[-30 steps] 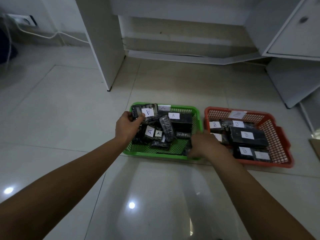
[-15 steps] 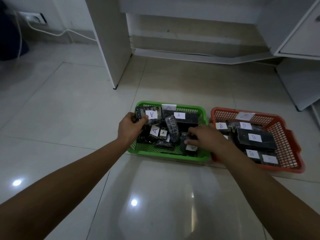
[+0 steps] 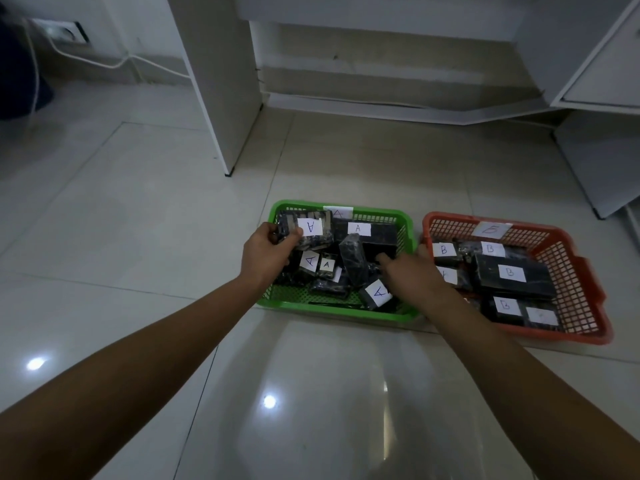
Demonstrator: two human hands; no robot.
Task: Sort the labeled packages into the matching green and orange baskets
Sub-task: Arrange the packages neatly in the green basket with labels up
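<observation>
Item: A-labelled package point(image 3: 304, 232), dark film-wrapped block, in the green basket point(image 3: 408, 223), far-left corner. Left hand point(image 3: 266, 252) grips its near edge. Right hand point(image 3: 408, 271) over basket; closure indeterminate. Likely light, stiff, slippery; best held across short sides.

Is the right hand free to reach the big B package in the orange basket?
Probably yes. The right hand hovers over the green basket beside it; the big B package lies uncovered on top in the orange basket.

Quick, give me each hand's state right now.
Left hand: grip closed on an A-labeled package over the green basket.
Right hand: inside that basket; grip cannot be told.
</observation>
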